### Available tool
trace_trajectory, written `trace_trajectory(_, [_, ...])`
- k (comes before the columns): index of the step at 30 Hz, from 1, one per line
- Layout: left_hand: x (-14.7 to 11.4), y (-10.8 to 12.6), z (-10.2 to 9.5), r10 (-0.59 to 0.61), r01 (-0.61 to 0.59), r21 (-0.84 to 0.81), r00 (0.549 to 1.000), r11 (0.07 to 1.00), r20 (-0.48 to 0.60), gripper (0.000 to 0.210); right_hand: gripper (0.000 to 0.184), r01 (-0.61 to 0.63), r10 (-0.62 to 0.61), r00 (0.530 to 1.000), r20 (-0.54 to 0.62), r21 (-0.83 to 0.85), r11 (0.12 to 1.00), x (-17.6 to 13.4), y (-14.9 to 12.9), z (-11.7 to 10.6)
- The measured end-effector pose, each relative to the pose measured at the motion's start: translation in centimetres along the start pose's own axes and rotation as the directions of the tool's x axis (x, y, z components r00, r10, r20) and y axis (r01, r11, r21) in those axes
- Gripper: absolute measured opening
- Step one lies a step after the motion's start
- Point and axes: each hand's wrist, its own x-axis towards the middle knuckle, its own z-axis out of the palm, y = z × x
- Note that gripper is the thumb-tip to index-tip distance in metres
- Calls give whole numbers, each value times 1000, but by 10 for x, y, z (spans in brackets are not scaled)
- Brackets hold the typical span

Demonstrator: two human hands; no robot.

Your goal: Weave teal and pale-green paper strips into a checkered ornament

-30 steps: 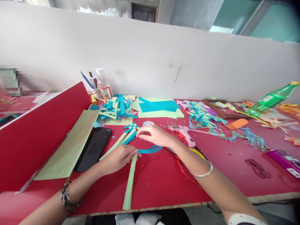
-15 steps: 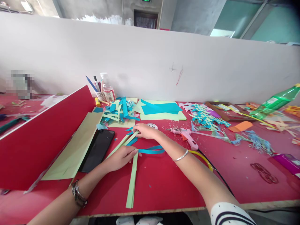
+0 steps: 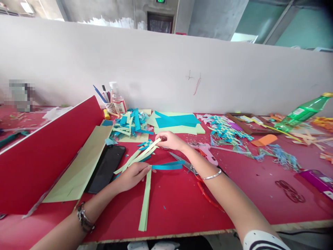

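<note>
Two bare hands are working over the red table (image 3: 182,215) near the centre of the frame. The left hand (image 3: 132,174), just left of centre, is pinching with thumb and forefinger together, clamped where blue strips (image 3: 166,167) and green strips (image 3: 145,206) are meeting. The blue strips are reaching rightward, their far end overlapping the scissors (image 3: 191,167), while the green strips are trailing down toward the lower edge of the frame.

The right hand (image 3: 169,140), above and to the right, is closing its fingertips on the upper end of a pale paper strip (image 3: 145,151), which is slanting down toward the lower left, above the left hand. A small checkered weave (image 3: 147,143) is lying partly beneath that strip; whether the two are joined, I cannot tell.

Left of the hands, a dark phone (image 3: 106,170) is lying beside a long pale sheet (image 3: 75,173). A heap of paper cuttings (image 3: 131,123) is spreading across the upper middle. Right of centre, a pink glue gun (image 3: 209,154) is resting partly behind the right wrist, and a green bottle (image 3: 299,114) is leaning at the far right.
</note>
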Motion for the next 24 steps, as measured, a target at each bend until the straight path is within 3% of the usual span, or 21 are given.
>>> trace_trajectory(6, [0, 0, -1, 23, -24, -6, 998, 1000, -59, 39, 29, -21, 15, 1000, 23, 284, 958, -16, -13, -18])
trace_trajectory(10, [0, 1, -3, 28, -27, 16, 998, 999, -62, 38, 29, -4, 49, 996, -75, 509, 861, -30, -22, -34])
trace_trajectory(17, [0, 3, -5, 108, -100, 114, 992, 988, -70, 35, 12, 91, 29, 946, -323, 350, 932, -66, -36, -55])
trace_trajectory(20, [1, 5, -6, 120, -109, 147, 990, 983, -68, 34, 11, 61, 67, 925, -374, 318, 946, -78, -35, -59])
trace_trajectory(24, [2, 7, -8, 106, -97, 157, 993, 983, -51, 34, 10, 138, 7, 894, -447, 290, 947, -88, -33, -64])
